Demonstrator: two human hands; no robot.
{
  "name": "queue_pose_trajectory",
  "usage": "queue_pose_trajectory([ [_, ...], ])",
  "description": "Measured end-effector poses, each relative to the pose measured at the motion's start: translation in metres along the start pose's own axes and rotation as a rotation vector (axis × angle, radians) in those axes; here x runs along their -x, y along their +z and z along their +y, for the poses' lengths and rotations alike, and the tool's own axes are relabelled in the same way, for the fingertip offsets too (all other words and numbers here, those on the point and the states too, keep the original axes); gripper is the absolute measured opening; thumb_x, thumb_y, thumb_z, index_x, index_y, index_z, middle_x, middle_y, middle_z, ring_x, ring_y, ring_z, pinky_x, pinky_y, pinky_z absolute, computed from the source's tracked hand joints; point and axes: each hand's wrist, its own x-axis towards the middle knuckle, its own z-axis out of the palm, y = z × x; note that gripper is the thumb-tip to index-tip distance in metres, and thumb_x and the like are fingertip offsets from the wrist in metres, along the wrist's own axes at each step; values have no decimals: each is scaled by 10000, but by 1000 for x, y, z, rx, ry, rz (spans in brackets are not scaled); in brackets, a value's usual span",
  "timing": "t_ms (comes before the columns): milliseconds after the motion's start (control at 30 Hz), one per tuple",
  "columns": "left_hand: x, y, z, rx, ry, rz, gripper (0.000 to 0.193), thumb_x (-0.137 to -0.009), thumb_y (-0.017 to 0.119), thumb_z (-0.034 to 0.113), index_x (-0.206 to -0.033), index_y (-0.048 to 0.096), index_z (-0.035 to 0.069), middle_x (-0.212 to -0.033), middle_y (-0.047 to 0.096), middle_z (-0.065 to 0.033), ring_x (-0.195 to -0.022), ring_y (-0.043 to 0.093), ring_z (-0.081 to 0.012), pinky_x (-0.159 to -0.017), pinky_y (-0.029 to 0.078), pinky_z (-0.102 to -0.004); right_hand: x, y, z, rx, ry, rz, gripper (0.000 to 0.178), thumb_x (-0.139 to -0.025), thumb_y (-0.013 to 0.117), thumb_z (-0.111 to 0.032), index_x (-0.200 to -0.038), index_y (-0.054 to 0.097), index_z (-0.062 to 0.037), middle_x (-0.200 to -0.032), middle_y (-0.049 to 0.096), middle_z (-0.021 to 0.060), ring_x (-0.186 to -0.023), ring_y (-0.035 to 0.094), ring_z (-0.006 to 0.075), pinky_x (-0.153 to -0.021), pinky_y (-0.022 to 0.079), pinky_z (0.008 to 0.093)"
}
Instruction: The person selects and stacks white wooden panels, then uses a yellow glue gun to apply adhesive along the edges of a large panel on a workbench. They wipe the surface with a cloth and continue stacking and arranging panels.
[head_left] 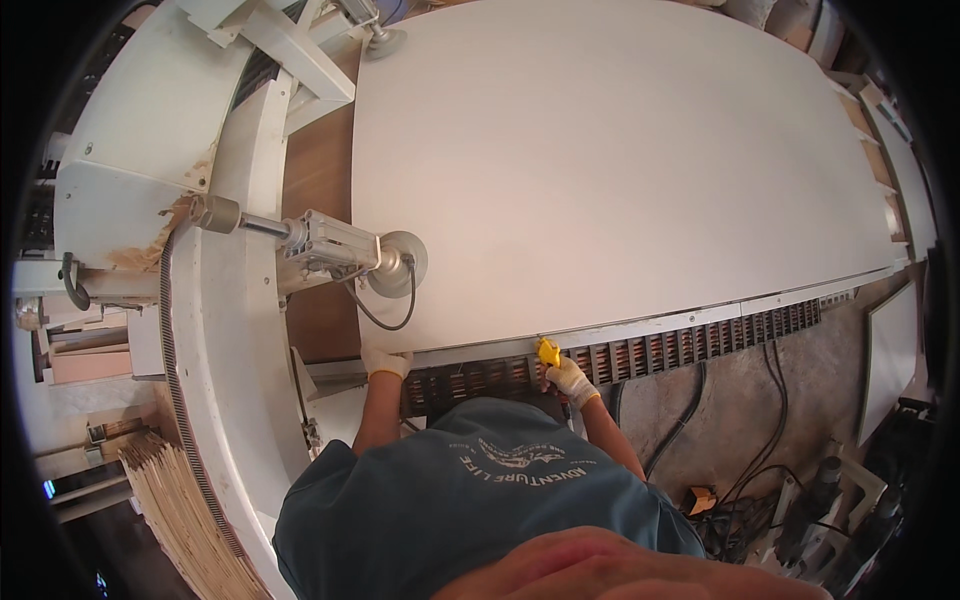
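Note:
A large white panel (620, 180) lies flat before me on the machine bed. At its near left corner is my left hand (385, 363), in a pale work glove. That hand touches the panel's edge, and its fingers are too hidden to show whether they are closed. Further right along the same edge, my gloved right hand (568, 378) is closed around a yellow hand tool (548, 351). The tool's tip is at the panel's near edge; its exact kind cannot be made out.
A suction-cup arm (340, 247) rests on the panel's left side, with another suction cup (385, 42) farther back. A black cable chain (640, 355) runs along the near rail. Cables (770, 430) hang at right. Stacked thin boards (185, 510) stand at lower left.

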Motion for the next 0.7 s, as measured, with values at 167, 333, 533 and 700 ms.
queue_pose_trajectory([
  [167, 13, 5, 3, -6, -70, 80, 317, -960, 564, 490, -1074, 690, 223, -1037, 717, 32, -918, 687, -187, -732, 570, -396, -26, 17, -13, -169, -90, 77, 78, -951, 542, -97, -1017, 580, -76, -711, 642, 66, -549, 607, 165, -449, 438, 285],
  [333, 17, 9, 4, 20, -84, 36, 305, -994, 532, 446, -948, 674, 181, -845, 685, 30, -775, 669, -180, -712, 562, -396, -25, 26, -19, -320, -63, 275, 71, -965, 548, -95, -1027, 580, -105, -722, 607, 43, -629, 646, 168, -458, 487, 279],
  [533, 17, 4, 1, 50, -76, 25, 266, -958, 580, 419, -971, 681, 174, -879, 698, 21, -828, 681, -195, -772, 575, -419, -10, 6, -4, -280, -145, 178, 38, -978, 571, -135, -1000, 581, -106, -712, 606, 39, -616, 638, 169, -455, 463, 271],
  [700, 18, -4, 0, 137, -114, -36, 217, -921, 599, 260, -1051, 689, 112, -935, 727, -25, -891, 712, -223, -837, 589, -459, 140, -8, 52, -501, -22, 502, 112, -947, 651, -168, -1011, 573, -119, -737, 587, 38, -635, 633, 204, -497, 464, 292],
])
